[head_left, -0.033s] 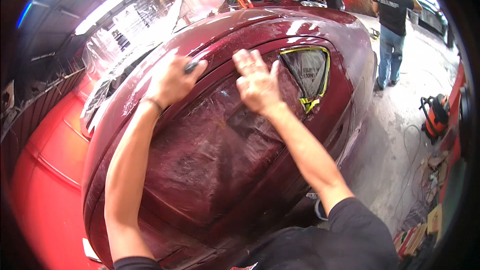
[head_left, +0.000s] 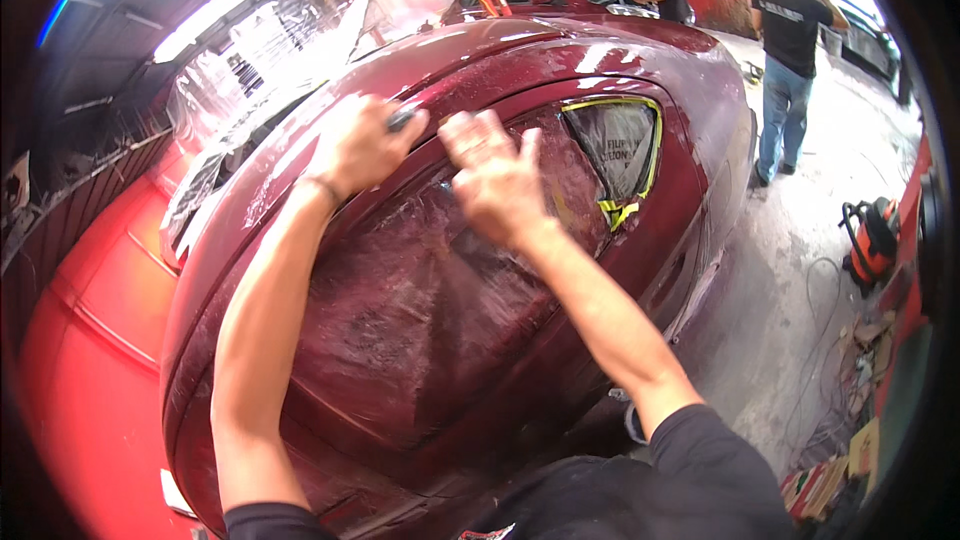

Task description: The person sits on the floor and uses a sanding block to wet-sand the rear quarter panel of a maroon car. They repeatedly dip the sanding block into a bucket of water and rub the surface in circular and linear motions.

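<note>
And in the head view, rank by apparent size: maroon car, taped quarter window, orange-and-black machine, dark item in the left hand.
1. Maroon car
2. Taped quarter window
3. Orange-and-black machine
4. Dark item in the left hand, partly hidden

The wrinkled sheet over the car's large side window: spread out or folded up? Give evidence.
Spread out: the sheet stretches across the side of the maroon car, creased but not bundled, partly behind the right hand.

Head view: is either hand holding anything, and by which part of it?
The left hand holds a small dark object; the gripped part is hidden. The right hand appears empty.
</note>
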Demonstrator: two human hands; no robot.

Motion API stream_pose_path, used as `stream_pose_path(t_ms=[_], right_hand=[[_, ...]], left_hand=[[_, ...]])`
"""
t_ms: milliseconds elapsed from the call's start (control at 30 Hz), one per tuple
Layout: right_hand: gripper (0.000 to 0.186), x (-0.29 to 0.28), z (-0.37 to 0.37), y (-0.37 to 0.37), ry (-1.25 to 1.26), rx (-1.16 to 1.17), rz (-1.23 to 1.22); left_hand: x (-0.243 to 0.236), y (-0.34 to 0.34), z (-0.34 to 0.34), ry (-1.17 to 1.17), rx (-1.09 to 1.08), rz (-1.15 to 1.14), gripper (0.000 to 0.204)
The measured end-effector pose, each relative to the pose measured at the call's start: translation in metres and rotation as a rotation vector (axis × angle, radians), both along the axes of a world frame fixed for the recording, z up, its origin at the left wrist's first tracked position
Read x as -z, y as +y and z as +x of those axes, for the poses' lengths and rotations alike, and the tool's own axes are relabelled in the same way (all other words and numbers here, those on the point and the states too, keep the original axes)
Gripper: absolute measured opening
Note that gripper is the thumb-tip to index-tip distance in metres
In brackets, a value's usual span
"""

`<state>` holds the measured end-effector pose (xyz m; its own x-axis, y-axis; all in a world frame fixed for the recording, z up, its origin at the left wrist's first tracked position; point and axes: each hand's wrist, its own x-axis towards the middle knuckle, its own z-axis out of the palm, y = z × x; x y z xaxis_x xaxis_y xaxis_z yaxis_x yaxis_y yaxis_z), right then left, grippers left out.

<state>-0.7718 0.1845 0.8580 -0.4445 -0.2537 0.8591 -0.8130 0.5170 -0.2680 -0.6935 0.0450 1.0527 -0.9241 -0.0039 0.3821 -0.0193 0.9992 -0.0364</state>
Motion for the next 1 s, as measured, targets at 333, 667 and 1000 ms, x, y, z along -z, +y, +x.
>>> stream_pose_path(t_ms=[333,667,1000], right_hand=[[0.069,0.004,-0.052,0.028,0.006,0.094,0.042],[0.066,0.011,-0.112,0.062,0.018,-0.07,-0.063],[0.069,-0.032,0.226,-0.137,0.364,-0.498,0.343]], left_hand=[[-0.02,0.048,-0.069,-0.036,-0.046,-0.134,0.041],[-0.024,-0.104,0.164,0.235,-0.338,-0.116,0.046],[0.062,-0.241,0.37,1.023,-0.604,-0.048,0.04]])
